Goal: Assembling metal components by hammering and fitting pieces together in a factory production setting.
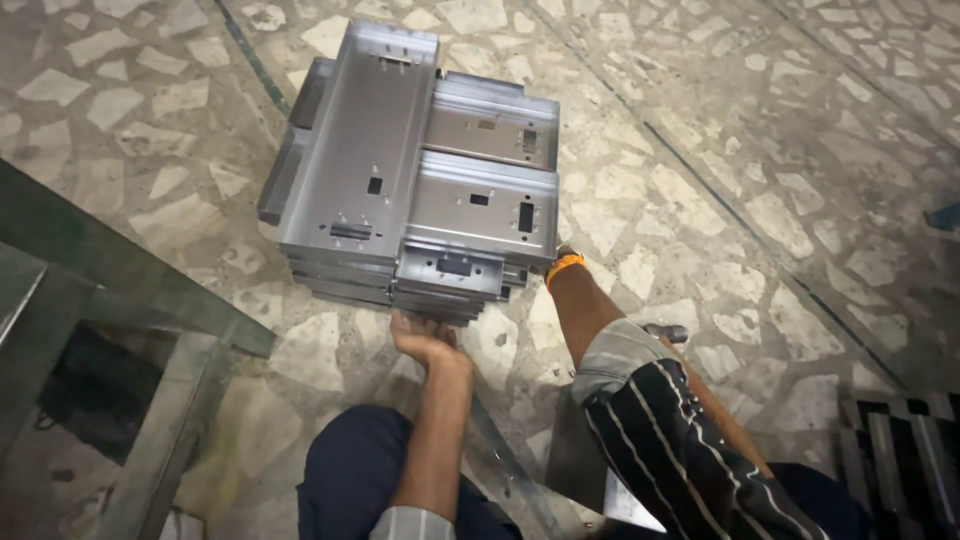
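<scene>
A: Where's the stack of grey bent sheet-metal trays with punched slots (420,190)?

B: Centre to upper left of the frame, over the speckled terrazzo floor (760,200). The left hand (425,340) is under its near edge, grip curled up against the bottom tray, seemingly bearing the weight from below.

A: And the right hand (556,262)?

B: Mostly hidden behind the stack's right corner; only the wrist with its orange band (564,266) shows, so I can't tell its grip. Probably it steadies that side. A green metal frame (130,270) sits lower left
</scene>
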